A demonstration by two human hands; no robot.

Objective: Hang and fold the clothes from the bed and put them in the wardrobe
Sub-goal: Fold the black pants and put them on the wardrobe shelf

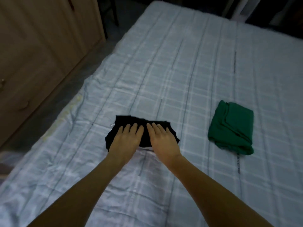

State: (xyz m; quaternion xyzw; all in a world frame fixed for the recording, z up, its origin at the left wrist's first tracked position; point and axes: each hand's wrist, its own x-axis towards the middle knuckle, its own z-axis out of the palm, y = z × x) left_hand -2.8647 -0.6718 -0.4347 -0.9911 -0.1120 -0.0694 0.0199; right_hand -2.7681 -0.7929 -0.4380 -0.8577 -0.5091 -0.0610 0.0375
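Observation:
A small folded black garment [124, 120] lies on the bed [180, 71], which has a pale blue checked cover. My left hand [126, 138] and my right hand [161, 139] both press flat on the garment side by side, fingers straight and pointing away from me. The hands hide much of the black cloth. A folded green garment [232, 126] lies on the bed to the right, apart from both hands.
A light wooden wardrobe [41, 46] with closed doors and drawers stands to the left, across a narrow strip of grey floor [65, 89]. A dark chair leg [114, 12] shows beyond the bed's far left corner.

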